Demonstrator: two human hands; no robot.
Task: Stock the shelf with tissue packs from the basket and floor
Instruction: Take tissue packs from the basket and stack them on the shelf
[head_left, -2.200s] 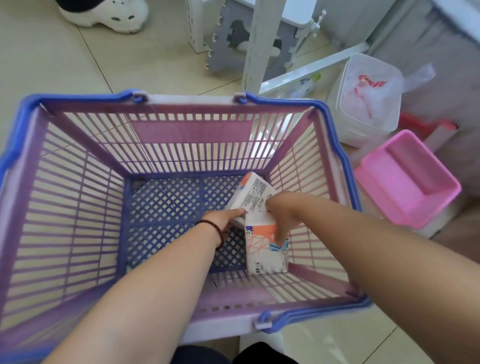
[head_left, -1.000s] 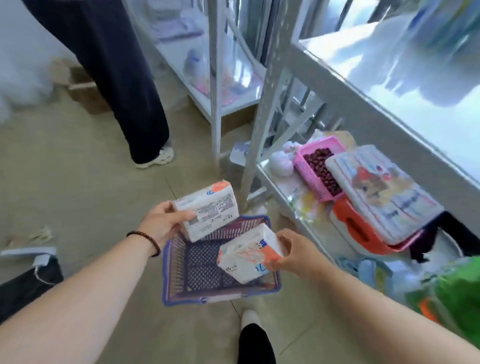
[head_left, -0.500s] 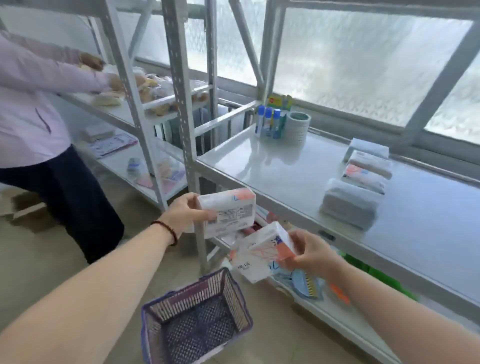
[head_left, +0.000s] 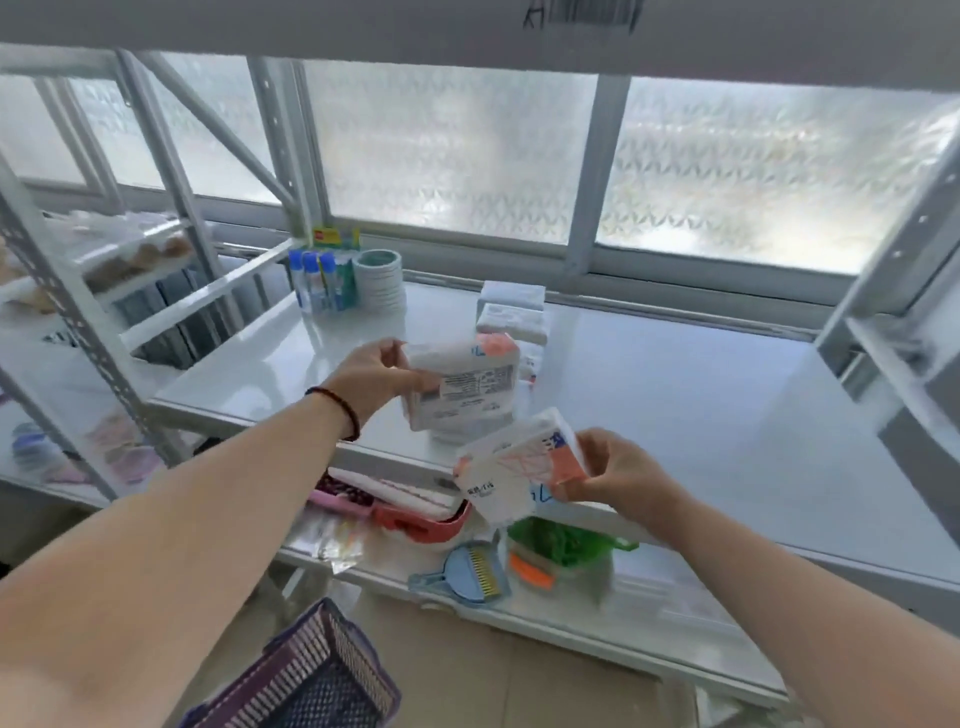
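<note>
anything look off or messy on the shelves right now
Nothing damaged or spilled. The right hand holds its tissue pack tilted, short of the shelf. The lower shelf is cluttered, with a small dustpan at its front edge.

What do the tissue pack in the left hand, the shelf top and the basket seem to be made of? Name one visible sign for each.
Tissue pack held by the left hand: thin glossy plastic film, likely; printed and shiny.
Shelf top: smooth painted metal or laminate; it mirrors the window light.
Basket: moulded plastic, judging by its purple lattice walls.
</note>
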